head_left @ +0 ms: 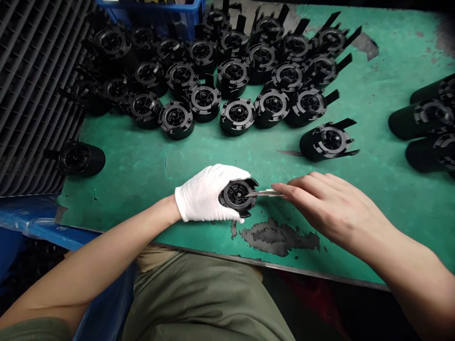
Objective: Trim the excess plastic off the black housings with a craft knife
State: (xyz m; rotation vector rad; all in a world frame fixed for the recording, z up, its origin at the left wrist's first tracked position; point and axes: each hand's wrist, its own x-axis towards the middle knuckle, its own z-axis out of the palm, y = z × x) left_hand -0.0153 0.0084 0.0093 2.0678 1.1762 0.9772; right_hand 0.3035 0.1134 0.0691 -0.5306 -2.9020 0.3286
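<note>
My left hand [209, 192], in a white glove, wraps round a black round plastic housing [237, 195] near the front of the green table. The ribbed round end of the housing faces up. Bare and ungloved, my right hand [320, 201] pinches a thin metal knife [266, 193] with a pointed blade. Its tip lies over the face of the housing, right of the centre; whether it touches I cannot tell. The palm side of the right hand is hidden.
Several like black housings [237, 113] stand in rows at the back, before a blue bin [156, 16]. One lone housing [329, 140] is at right, another [80, 158] at left. More lie at the far right. A dark grid panel [35, 94] borders the left side of the green table [135, 151].
</note>
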